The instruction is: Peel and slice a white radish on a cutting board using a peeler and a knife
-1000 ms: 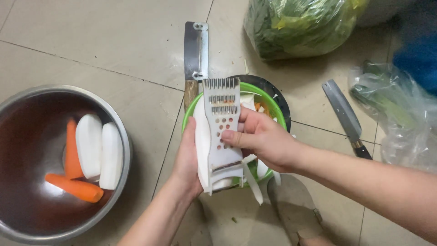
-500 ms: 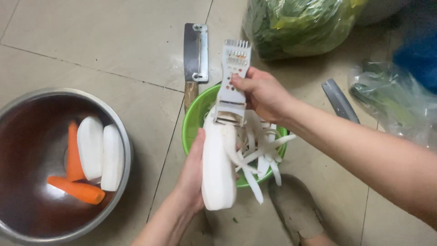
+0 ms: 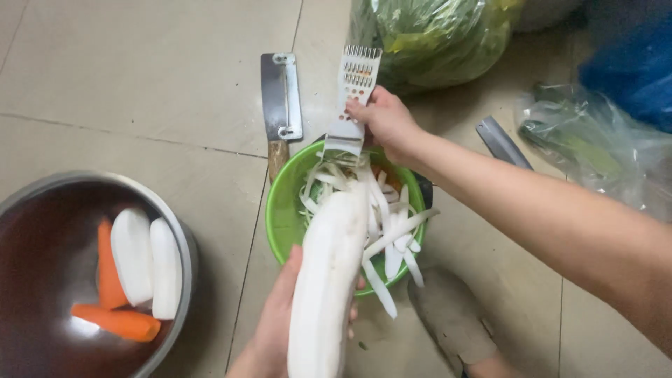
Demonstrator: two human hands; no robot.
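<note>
White radish over green bowl; grater lifted to the bowl's far rim.

Left hand (image 3: 280, 329) closed around the lower part of a peeled white radish (image 3: 329, 273), cupping it from below; the radish slants over the near rim of the green bowl (image 3: 283, 217), its upper end above the bowl. Right hand (image 3: 385, 122) gripping a flat metal grater (image 3: 353, 94) by its side, the grater's lower end at the far rim of the bowl. White radish strips (image 3: 392, 241) fill the bowl, several hanging over its right and near rim. Bowl sits on the tiled floor (image 3: 140, 84). A cleaver (image 3: 280, 105) lies just beyond the bowl's far-left rim. Steel basin (image 3: 185, 245) at left holds two white radish pieces (image 3: 147, 259) and two carrots (image 3: 115, 322). Bag of greens (image 3: 441, 35) beyond the grater.
</note>
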